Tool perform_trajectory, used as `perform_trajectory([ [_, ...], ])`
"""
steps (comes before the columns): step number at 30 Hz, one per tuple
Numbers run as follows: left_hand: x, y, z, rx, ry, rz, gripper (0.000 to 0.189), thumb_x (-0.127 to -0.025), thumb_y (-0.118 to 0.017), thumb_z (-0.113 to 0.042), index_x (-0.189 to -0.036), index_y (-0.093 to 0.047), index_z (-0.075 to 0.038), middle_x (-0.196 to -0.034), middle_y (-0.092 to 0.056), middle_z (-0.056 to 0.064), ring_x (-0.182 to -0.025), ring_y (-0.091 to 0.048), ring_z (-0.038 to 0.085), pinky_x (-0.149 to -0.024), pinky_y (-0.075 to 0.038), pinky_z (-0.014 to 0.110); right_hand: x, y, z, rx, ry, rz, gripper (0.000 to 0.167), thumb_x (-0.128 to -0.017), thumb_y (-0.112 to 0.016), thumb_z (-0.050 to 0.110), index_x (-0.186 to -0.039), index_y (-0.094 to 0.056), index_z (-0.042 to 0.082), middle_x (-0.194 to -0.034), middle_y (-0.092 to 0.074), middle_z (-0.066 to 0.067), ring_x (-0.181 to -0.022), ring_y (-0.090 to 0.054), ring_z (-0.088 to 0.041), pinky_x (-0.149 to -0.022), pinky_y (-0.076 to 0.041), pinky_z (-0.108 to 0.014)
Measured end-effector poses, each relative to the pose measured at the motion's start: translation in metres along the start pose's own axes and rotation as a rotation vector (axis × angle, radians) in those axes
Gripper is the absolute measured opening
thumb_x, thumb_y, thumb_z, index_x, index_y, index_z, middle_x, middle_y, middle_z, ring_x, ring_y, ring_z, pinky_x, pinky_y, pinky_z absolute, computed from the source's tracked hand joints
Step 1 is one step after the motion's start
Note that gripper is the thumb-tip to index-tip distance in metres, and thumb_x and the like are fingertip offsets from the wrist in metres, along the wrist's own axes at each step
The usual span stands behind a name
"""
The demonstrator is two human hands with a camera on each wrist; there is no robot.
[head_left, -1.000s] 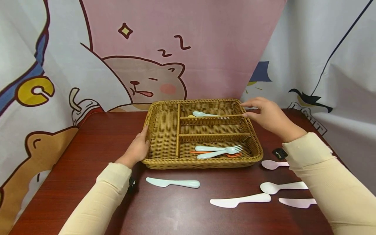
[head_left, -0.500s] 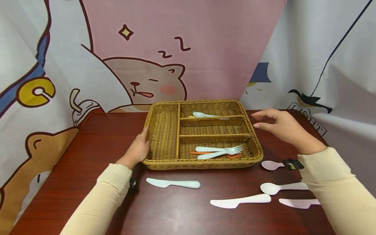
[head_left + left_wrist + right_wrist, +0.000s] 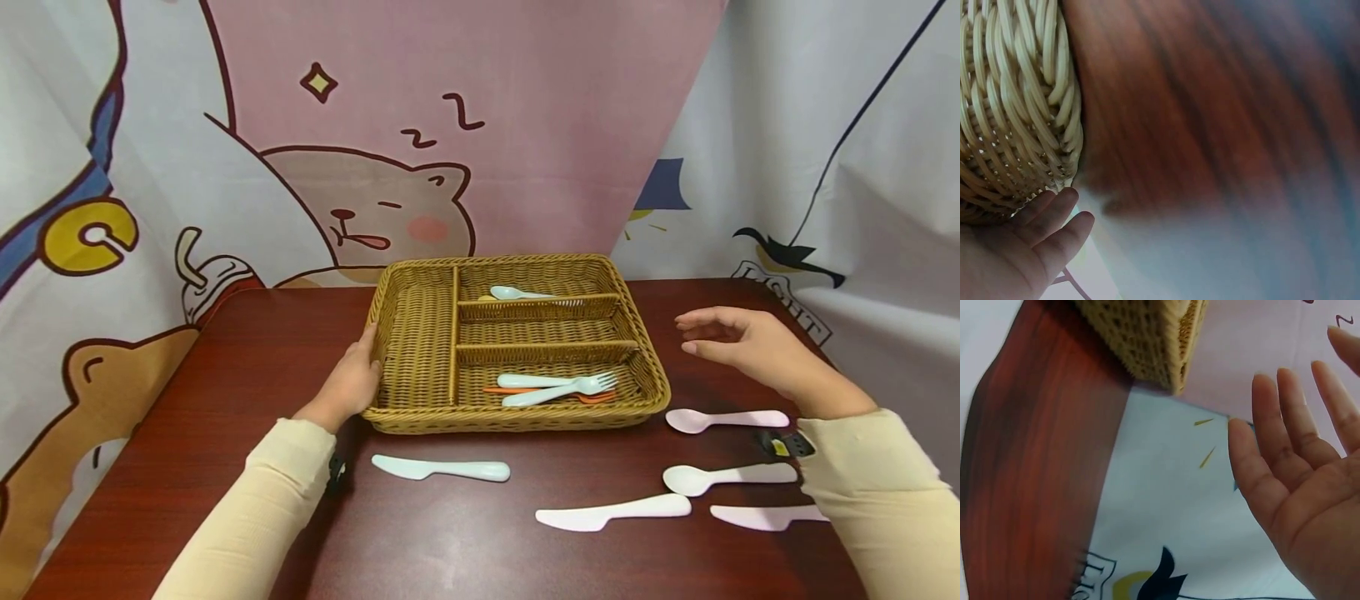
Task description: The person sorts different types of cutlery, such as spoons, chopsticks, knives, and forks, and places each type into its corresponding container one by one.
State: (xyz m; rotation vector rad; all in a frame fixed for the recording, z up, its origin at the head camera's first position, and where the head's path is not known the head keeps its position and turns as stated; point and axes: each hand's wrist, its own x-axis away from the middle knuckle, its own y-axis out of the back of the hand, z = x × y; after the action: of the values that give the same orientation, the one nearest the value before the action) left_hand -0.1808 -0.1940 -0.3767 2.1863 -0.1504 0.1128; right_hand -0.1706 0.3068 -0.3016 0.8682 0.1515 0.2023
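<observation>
A woven basket [image 3: 517, 419] with dividers stands on the table. My left hand [image 3: 347, 385] rests against its left rim; in the left wrist view the fingers [image 3: 1063, 240] lie fairly straight beside the woven wall. My right hand [image 3: 757, 350] hovers to the right of the basket, apart from it, fingers loosely extended and holding nothing. In the front compartment lie pale blue cutlery, including a fork [image 3: 562, 390], and an orange piece [image 3: 596, 398]. A pale blue spoon [image 3: 510, 292] lies in the back compartment, where other pieces are partly hidden by the divider.
A pale blue knife [image 3: 442, 469] lies before the basket. Further right are a white knife [image 3: 615, 511], a white spoon [image 3: 727, 477], a pink spoon [image 3: 727, 419] and a pink knife [image 3: 761, 517] partly behind the right sleeve. A printed curtain [image 3: 570, 125] hangs behind the table.
My right hand has left the basket's right rim and moved right and toward me, uncovering the pink spoon's handle. My left hand and the basket have stayed in place.
</observation>
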Motion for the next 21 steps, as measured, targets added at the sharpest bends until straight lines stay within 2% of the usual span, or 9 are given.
perform_trajectory([
  [5, 0.0, 0.001, 0.0, -0.004, -0.005, 0.0, 0.061, -0.102, -0.032, -0.007, -0.155, -0.002, -0.002, -0.152, -0.02, 0.033, -0.14, -0.024, 0.043, -0.113, -0.024, 0.054, 0.007, 0.001, -0.009, 0.023, -0.032, 0.045, 0.042, -0.09, -0.07, 0.026, -0.126, -0.062, 0.006, -0.118, -0.064, -0.013, -0.089, -0.055, 0.012, -0.07, -0.049, -0.017],
  [10, 0.0, 0.001, 0.0, -0.005, -0.011, 0.0, 0.061, -0.102, -0.032, -0.006, -0.155, -0.002, -0.001, -0.151, -0.02, 0.034, -0.14, -0.024, 0.044, -0.113, -0.023, 0.054, 0.014, 0.002, -0.019, 0.069, -0.061, 0.058, 0.044, -0.089, -0.07, 0.032, -0.126, -0.062, 0.008, -0.122, -0.062, -0.018, -0.094, -0.049, 0.014, -0.073, -0.047, -0.018],
  [12, 0.001, 0.001, -0.001, -0.003, -0.013, -0.002, 0.061, -0.102, -0.032, -0.006, -0.155, -0.003, -0.001, -0.151, -0.021, 0.034, -0.14, -0.025, 0.044, -0.113, -0.024, 0.054, 0.016, 0.002, -0.025, 0.089, -0.085, 0.066, 0.047, -0.089, -0.07, 0.035, -0.127, -0.061, 0.008, -0.124, -0.062, -0.018, -0.1, -0.051, 0.006, -0.075, -0.048, -0.022],
  [16, 0.001, 0.001, 0.0, -0.001, -0.016, -0.004, 0.061, -0.101, -0.033, -0.006, -0.155, -0.003, -0.001, -0.151, -0.021, 0.033, -0.139, -0.025, 0.044, -0.113, -0.024, 0.054, 0.021, 0.001, -0.035, 0.107, -0.131, 0.092, 0.051, -0.089, -0.07, 0.037, -0.128, -0.059, 0.006, -0.128, -0.058, -0.022, -0.113, -0.052, -0.025, -0.081, -0.049, -0.04],
  [18, 0.001, 0.001, 0.0, 0.0, -0.017, -0.005, 0.061, -0.101, -0.033, -0.006, -0.155, -0.003, -0.001, -0.151, -0.021, 0.033, -0.14, -0.025, 0.044, -0.113, -0.023, 0.054, 0.023, 0.001, -0.039, 0.115, -0.138, 0.098, 0.052, -0.088, -0.07, 0.036, -0.128, -0.059, 0.005, -0.129, -0.056, -0.024, -0.117, -0.048, -0.036, -0.081, -0.047, -0.043],
  [20, 0.001, 0.001, 0.0, -0.001, -0.017, -0.003, 0.061, -0.101, -0.033, -0.006, -0.155, -0.003, -0.001, -0.151, -0.021, 0.034, -0.14, -0.024, 0.044, -0.113, -0.023, 0.054, 0.024, 0.0, -0.044, 0.125, -0.139, 0.092, 0.051, -0.087, -0.071, 0.036, -0.127, -0.06, 0.004, -0.128, -0.057, -0.025, -0.114, -0.051, -0.025, -0.081, -0.046, -0.041],
  [21, 0.0, 0.0, 0.0, 0.0, -0.017, -0.004, 0.061, -0.101, -0.033, -0.006, -0.155, -0.003, -0.001, -0.151, -0.021, 0.034, -0.14, -0.024, 0.044, -0.113, -0.023, 0.054, 0.025, 0.0, -0.047, 0.131, -0.141, 0.091, 0.051, -0.087, -0.072, 0.035, -0.126, -0.061, 0.004, -0.128, -0.057, -0.025, -0.113, -0.052, -0.025, -0.08, -0.046, -0.039],
])
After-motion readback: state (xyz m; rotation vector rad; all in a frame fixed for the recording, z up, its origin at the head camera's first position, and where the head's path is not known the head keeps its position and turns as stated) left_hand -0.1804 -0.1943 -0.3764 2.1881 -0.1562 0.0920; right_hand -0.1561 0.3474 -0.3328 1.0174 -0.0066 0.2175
